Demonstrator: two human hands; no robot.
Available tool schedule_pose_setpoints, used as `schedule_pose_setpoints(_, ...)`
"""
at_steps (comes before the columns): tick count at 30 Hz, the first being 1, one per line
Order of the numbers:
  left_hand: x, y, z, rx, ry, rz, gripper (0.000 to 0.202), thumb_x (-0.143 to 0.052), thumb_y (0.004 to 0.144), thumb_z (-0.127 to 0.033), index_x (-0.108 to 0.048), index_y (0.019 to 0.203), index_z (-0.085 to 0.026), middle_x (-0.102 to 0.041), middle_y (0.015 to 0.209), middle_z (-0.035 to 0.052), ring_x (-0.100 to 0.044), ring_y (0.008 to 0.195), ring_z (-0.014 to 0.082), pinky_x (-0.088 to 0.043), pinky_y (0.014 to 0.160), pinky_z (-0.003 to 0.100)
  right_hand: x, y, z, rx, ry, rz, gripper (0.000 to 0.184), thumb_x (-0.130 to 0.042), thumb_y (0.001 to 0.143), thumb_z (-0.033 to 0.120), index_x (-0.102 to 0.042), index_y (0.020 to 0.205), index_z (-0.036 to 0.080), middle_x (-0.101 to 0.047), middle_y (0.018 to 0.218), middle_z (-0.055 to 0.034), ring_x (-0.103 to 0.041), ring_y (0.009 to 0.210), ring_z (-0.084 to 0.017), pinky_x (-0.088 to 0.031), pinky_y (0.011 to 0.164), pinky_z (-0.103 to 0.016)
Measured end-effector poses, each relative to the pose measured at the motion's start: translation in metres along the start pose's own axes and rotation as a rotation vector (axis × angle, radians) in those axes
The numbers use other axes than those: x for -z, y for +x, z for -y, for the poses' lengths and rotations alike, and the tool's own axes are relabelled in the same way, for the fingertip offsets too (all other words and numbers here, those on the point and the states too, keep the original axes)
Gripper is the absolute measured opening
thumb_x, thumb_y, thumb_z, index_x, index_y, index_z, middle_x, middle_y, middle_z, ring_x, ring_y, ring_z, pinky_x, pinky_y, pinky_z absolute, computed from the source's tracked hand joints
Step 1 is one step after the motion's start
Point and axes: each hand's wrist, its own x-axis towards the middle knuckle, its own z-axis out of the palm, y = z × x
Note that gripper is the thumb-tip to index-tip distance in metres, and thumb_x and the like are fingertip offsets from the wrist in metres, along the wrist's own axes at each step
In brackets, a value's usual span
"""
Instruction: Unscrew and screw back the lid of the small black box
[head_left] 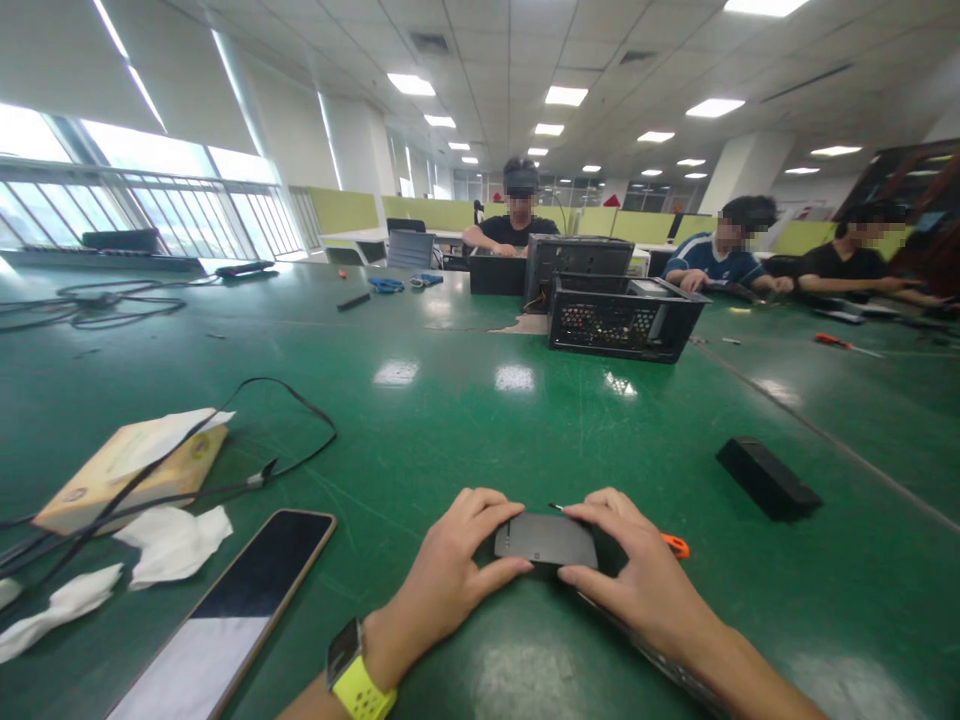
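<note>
A small flat dark grey device lies on the green table just in front of me. My left hand grips its left end, thumb at the near edge and fingers over the far edge. My right hand grips its right end the same way. An orange-handled tool sticks out from behind my right hand. On my left wrist is a watch with a yellow-green strap.
A phone lies at lower left, beside crumpled tissues, a tissue box and a black cable. A black block sits to the right. Open computer cases stand farther back, where three people sit working.
</note>
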Motion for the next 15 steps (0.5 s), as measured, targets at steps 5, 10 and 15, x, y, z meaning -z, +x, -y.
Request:
schedule_pose_setpoints(5, 0.0016, -0.0010, 0.0003, 0.025, -0.002, 0.000, 0.041, -0.072, 0.086, -0.035, -0.061, 0.123, -0.023, -0.061, 0.114, 0.0069, -0.056, 0.105, 0.0244, -0.047, 0.092, 0.038, -0.0009, 0.0001, -0.0009, -0.024, 0.039, 0.021, 0.039, -0.071, 0.081, 0.035, -0.062, 0.115, 0.020, -0.054, 0.107, -0.0066, -0.053, 0.104, -0.024, -0.042, 0.093, -0.040)
schedule_pose_setpoints(10, 0.0042, -0.0005, -0.0013, 0.030, -0.010, 0.005, 0.040, -0.070, 0.087, -0.036, -0.060, 0.124, -0.023, -0.063, 0.113, 0.0077, -0.057, 0.104, 0.0250, -0.048, 0.092, 0.039, -0.0001, 0.0024, 0.0021, -0.013, 0.059, -0.001, 0.039, -0.071, 0.081, 0.036, -0.063, 0.115, 0.019, -0.053, 0.105, -0.0063, -0.054, 0.101, -0.023, -0.043, 0.091, -0.039)
schedule_pose_setpoints(15, 0.0056, 0.0004, -0.0025, 0.035, -0.003, -0.013, 0.038, -0.068, 0.088, -0.038, -0.062, 0.122, -0.023, -0.064, 0.112, 0.0083, -0.058, 0.104, 0.0258, -0.049, 0.091, 0.040, 0.0003, 0.0035, 0.0062, -0.010, 0.064, 0.015, 0.037, -0.070, 0.080, 0.028, -0.062, 0.115, 0.019, -0.053, 0.106, -0.0065, -0.053, 0.103, -0.023, -0.042, 0.094, -0.039)
